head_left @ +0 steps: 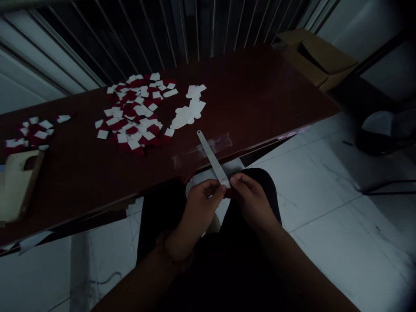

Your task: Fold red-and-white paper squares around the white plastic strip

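Over my lap, my left hand (204, 201) and my right hand (251, 197) pinch a small red piece with white paper (225, 183) from both sides. That piece sits at the near end of a flat metal ruler (211, 156). The ruler has a hole in its far end, lies on the dark red table (253, 95) and sticks out past the front edge. Whether my fingers also grip the ruler, I cannot tell. Beyond it are white paper cutouts (186, 115). A big heap of red pieces with white paper squares (134, 112) spreads to their left.
A smaller heap of red and white pieces (35, 132) lies at the left, behind a pale phone case (21, 184). Clear tape (203, 149) crosses the table under the ruler. Metal bars (195, 30) rise behind. A cardboard box (318, 56) stands at the table's right end.
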`<act>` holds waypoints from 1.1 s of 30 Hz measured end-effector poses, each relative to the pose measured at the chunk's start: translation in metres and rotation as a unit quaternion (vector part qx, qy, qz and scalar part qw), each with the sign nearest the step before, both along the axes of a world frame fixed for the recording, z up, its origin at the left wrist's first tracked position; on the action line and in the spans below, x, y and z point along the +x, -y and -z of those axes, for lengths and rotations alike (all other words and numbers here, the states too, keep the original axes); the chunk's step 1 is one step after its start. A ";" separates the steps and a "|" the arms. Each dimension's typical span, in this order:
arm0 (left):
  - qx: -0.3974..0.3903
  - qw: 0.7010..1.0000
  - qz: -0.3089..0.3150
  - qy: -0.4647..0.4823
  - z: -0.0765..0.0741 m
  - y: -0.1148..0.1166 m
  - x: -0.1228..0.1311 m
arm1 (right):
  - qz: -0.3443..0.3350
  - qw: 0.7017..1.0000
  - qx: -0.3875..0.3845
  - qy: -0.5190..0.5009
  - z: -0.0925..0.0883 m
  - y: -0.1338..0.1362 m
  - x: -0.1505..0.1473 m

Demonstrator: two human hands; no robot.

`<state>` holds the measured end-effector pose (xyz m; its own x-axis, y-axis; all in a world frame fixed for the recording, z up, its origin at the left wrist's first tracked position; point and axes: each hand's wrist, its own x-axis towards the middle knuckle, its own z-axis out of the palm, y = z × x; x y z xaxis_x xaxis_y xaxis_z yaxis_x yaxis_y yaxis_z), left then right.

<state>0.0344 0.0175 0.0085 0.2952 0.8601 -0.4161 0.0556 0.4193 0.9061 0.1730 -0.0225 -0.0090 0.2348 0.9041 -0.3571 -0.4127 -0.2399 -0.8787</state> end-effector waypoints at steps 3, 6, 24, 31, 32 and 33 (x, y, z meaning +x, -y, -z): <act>-0.004 1.000 -0.006 -0.019 -0.002 0.000 0.000 | 0.016 1.000 0.003 -0.021 0.001 0.002 -0.001; -0.018 1.000 -0.005 -0.023 -0.004 -0.001 0.001 | 0.011 1.000 -0.004 -0.027 -0.001 0.003 -0.002; -0.065 0.997 -0.023 0.034 -0.009 -0.008 -0.006 | -0.033 0.996 -0.040 0.068 -0.017 -0.014 0.002; -0.029 0.999 -0.035 -0.013 -0.007 -0.012 -0.003 | 0.008 0.999 -0.042 0.017 -0.016 -0.016 0.006; -0.032 0.999 -0.040 -0.011 -0.006 -0.014 -0.003 | 0.015 0.999 -0.040 0.010 -0.016 -0.015 0.007; -0.034 0.999 -0.040 -0.007 -0.006 -0.015 -0.003 | 0.017 0.999 -0.037 0.009 -0.016 -0.013 0.008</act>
<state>0.0310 0.0326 0.0145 0.2192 0.8508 -0.4776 0.0323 0.4829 0.8751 0.1806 -0.0094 0.0070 0.2720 0.8663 -0.4189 -0.4067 -0.2911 -0.8660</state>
